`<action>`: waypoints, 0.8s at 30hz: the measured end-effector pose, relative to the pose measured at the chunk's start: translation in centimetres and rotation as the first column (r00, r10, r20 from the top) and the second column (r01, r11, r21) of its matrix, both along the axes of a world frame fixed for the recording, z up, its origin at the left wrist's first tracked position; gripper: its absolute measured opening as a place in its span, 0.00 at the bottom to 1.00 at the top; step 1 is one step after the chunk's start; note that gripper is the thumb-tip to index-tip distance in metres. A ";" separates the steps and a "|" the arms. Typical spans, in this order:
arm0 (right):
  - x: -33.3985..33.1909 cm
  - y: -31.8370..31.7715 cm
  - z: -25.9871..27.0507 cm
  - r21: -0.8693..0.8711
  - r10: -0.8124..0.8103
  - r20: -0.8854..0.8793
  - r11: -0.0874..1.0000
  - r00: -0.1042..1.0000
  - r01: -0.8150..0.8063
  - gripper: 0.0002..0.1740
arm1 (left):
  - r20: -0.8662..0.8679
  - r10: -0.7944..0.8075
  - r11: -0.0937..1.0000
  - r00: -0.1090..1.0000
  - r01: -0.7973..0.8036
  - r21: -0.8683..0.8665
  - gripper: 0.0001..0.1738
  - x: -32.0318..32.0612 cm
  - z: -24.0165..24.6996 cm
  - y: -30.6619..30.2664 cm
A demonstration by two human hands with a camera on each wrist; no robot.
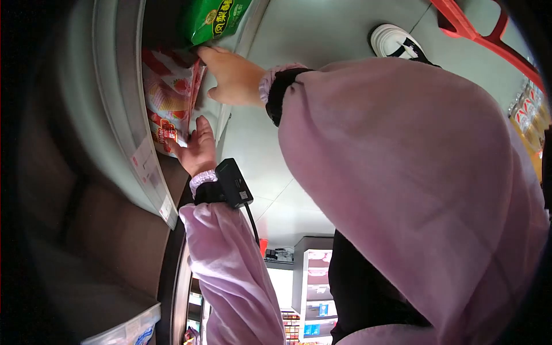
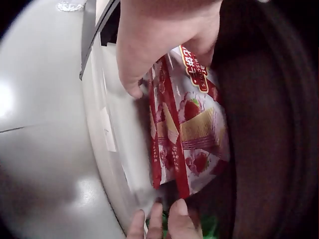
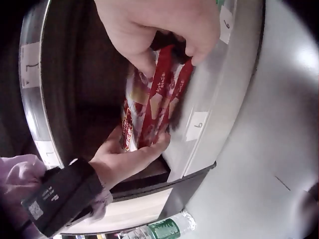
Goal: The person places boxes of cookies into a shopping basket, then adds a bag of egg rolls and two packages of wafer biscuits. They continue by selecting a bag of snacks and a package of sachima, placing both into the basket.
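Red, white and pink wafer bags (image 1: pixel 167 95) stand on a shelf, two seams side by side in the left wrist view (image 2: pixel 199 132). My left hand (image 1: pixel 199 150) holds the end with the printed name, fingers and thumb on opposite sides (image 3: pixel 122 158). At the other end, beside a green packet (image 1: pixel 215 20), my right hand (image 1: pixel 237 76) grips the bags' corners between thumb and fingers (image 3: pixel 159 25). Its palm is hidden in the left wrist view, where only fingertips show (image 2: pixel 164 224).
A pale shelf edge (image 3: pixel 199 114) with price tags runs beside the bags. Another shelf rail (image 1: pixel 129 123) lies on the other side. A shoe (image 1: pixel 397 43) and a red plastic handle (image 1: pixel 489 43) are over the floor. A green-labelled bottle (image 3: pixel 164 229) lies below.
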State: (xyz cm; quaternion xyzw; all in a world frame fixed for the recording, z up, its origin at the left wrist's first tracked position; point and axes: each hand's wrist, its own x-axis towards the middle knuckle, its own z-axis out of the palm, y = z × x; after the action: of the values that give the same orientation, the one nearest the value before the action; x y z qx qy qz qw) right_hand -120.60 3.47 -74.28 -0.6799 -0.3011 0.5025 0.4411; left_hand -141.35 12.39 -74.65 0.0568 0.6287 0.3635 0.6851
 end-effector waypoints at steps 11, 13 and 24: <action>-1.0 1.0 -2.8 -0.085 0.210 0.067 0.975 0.975 -0.204 0.24 | 0.131 0.194 0.981 0.972 -0.192 -0.030 0.37 0.5 -2.1 0.6; -0.9 1.1 -3.0 -0.065 0.173 0.102 0.984 0.980 -0.167 0.22 | 0.169 0.158 0.986 0.973 -0.166 0.034 0.42 0.8 -2.5 0.2; -1.3 2.1 -0.5 -0.188 0.275 0.255 0.955 0.927 -0.231 0.22 | 0.322 0.284 0.959 0.903 -0.270 -0.086 0.43 -0.5 -1.5 1.2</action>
State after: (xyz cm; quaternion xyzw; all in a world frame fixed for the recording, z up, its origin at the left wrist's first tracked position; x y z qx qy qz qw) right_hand -121.91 5.56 -74.82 -0.7311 -0.4055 0.4766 0.2717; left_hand -141.80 13.61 -76.11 -0.1084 0.5133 0.4490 0.7233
